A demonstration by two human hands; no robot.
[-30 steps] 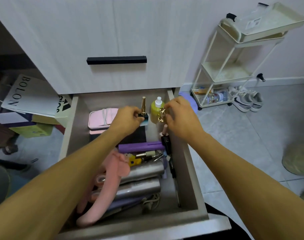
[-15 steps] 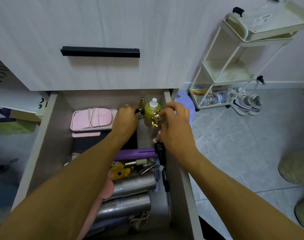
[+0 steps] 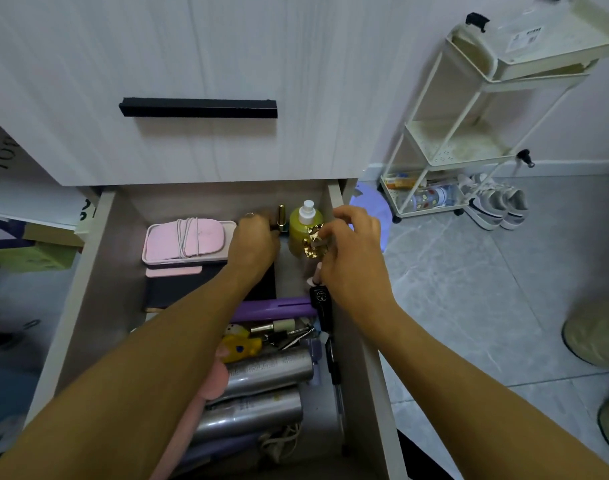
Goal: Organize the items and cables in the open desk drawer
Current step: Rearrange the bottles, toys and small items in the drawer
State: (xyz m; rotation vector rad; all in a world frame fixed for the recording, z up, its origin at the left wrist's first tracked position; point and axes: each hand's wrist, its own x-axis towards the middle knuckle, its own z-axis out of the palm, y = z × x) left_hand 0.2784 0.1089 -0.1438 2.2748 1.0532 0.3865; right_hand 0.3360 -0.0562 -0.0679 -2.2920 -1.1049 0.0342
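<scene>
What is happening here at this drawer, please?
A person is tidying the open drawer with both hands at its back right corner. The left hand holds the base of an upright gold tube. The right hand pinches a shiny gold piece in front of the yellow-green bottle. A pink case, a purple bar and silver cylinders lie nearer the front.

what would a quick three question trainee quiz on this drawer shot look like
1. True or false: the yellow-green bottle lies flat at the drawer's front.
2. What is wound around the pink case? A) white cable B) black strap C) nothing
3. Which hand pinches the gold clip?

Key: 1. False; it stands upright at the back right of the drawer. 2. A. 3. The right hand; the left hand holds a small gold-topped tube.
</scene>
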